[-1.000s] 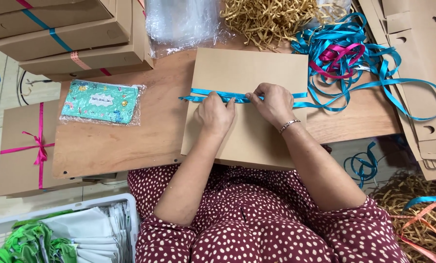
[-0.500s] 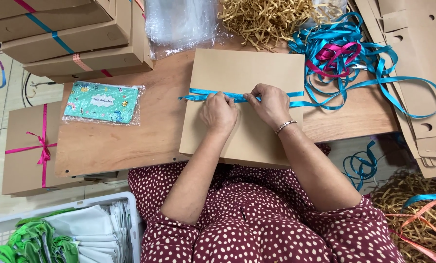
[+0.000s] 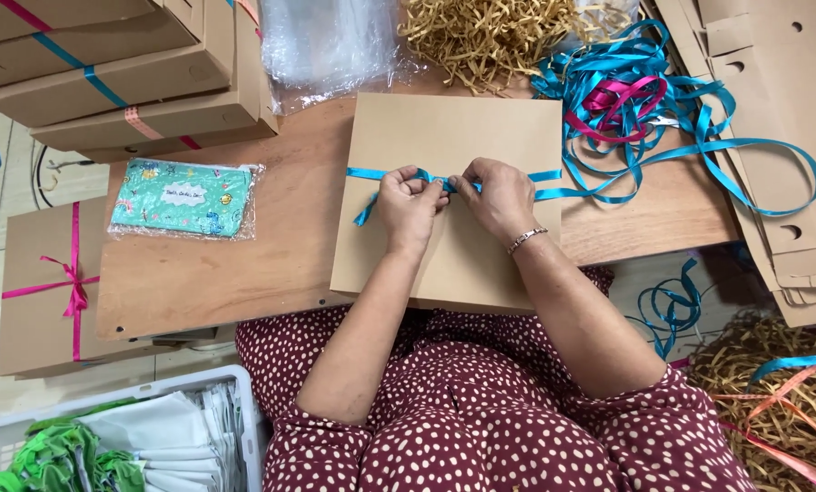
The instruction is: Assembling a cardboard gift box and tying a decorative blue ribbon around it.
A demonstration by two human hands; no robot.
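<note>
Box: a flat brown cardboard box (image 3: 458, 146) lies in the middle of the frame on the wooden tabletop (image 3: 207, 273), its near edge hanging over the person's lap.
Ribbon: a thin turquoise satin ribbon (image 3: 371, 173) runs straight across the box lid, with one loose end trailing down-left of the hands and the other leading off to the right.
Left hand: the left hand (image 3: 410, 205) sits on the lid at centre frame, thumb and forefinger pinched together on the ribbon.
Right hand: the right hand (image 3: 499, 196), touching the left at the fingertips, is likewise pinched on the ribbon; a thin silver bracelet (image 3: 526, 240) circles its wrist.
Ribbon heap: a tangle of turquoise and pink ribbon (image 3: 636, 105) fills the upper right, just beside the box.
Shredded paper: tan paper shred (image 3: 481, 32) is piled at the top centre, beyond the box.
Plastic: a crumpled clear plastic sheet (image 3: 330, 41) lies at top, left of the shred.
Pouch: a teal patterned pouch in a clear sleeve (image 3: 182, 198) rests on the tabletop, left of the box.
Stacked boxes: ribbon-tied brown boxes (image 3: 107, 77) are piled at upper left.
Tied box: a brown box with a pink ribbon bow (image 3: 34, 292) sits at the left edge, lower than the tabletop.
Flat cardboard: unfolded brown box blanks (image 3: 781, 137) lean along the right edge.
Crate: a white plastic crate of green and white bags (image 3: 116, 437) is at lower left.
</note>
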